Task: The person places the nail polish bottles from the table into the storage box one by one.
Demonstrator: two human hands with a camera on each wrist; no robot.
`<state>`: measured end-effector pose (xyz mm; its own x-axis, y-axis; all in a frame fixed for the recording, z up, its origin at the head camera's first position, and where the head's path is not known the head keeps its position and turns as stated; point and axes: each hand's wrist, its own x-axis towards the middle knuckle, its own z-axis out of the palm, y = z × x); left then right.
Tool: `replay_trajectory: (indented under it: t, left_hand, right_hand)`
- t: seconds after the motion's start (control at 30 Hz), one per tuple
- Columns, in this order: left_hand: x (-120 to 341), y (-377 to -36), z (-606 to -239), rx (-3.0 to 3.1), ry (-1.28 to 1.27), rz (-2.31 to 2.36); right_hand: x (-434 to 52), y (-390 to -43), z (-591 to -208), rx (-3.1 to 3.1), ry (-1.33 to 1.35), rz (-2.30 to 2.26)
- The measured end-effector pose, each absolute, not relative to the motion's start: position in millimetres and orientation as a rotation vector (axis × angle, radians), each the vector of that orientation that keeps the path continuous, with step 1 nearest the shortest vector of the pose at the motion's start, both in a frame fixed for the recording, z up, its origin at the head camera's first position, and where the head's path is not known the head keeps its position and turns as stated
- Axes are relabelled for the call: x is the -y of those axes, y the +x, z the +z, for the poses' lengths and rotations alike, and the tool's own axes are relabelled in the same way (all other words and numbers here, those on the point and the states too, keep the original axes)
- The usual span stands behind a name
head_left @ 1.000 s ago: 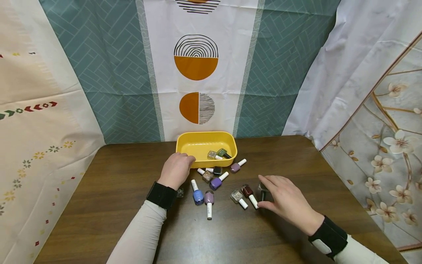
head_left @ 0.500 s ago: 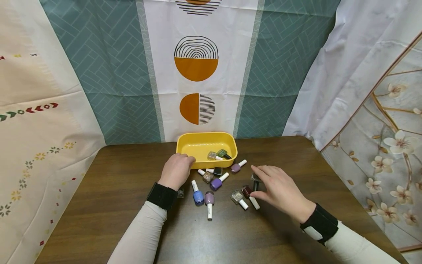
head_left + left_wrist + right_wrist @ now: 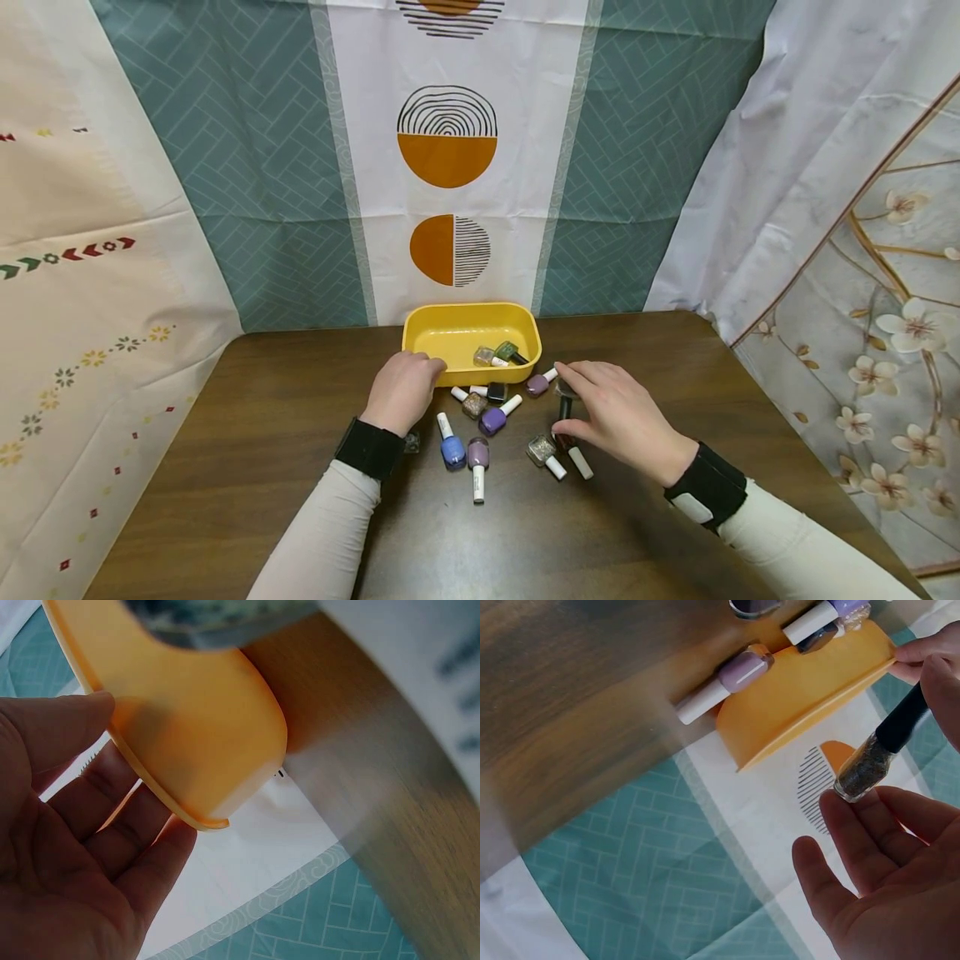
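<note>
From far, I see the right hand (image 3: 618,417) holding a speckled glass bottle with black cap (image 3: 866,766) above the wooden table (image 3: 225,467): thumb (image 3: 946,701) on the cap, fingers (image 3: 851,840) at the base, spread only to its length. The left hand (image 3: 401,390) pinches the yellow plastic tray (image 3: 442,337).

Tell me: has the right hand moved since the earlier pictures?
Yes: in the head view, the right hand has moved left and forward, nearer the yellow tray.

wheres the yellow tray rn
In the head view, the yellow tray is at the middle of the table's far edge; the left hand grips its front-left corner, and the black nail polish lies just in front.
</note>
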<state>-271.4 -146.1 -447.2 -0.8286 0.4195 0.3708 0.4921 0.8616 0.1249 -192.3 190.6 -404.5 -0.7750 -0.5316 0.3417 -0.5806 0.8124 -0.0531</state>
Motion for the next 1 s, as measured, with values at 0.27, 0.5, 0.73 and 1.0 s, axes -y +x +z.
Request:
replay_trajectory:
  t: [0.27,0.5,0.73,1.0]
  left_hand:
    - [146,-272,-448,2.7,-0.683,-0.318]
    - [146,-271,-447,2.698,-0.685,-0.312]
    - [146,-270,-446,2.693,-0.679,-0.313]
    - [145,-270,-446,2.706,-0.671,-0.328]
  right_hand:
    - [-183,-202,-398,2.687,0.85,0.265]
    - [-177,-211,-394,2.679,0.869,0.277]
    - [-171,-227,-391,2.703,0.852,0.291]
    - [-161,-250,-391,2.73,0.822,0.294]
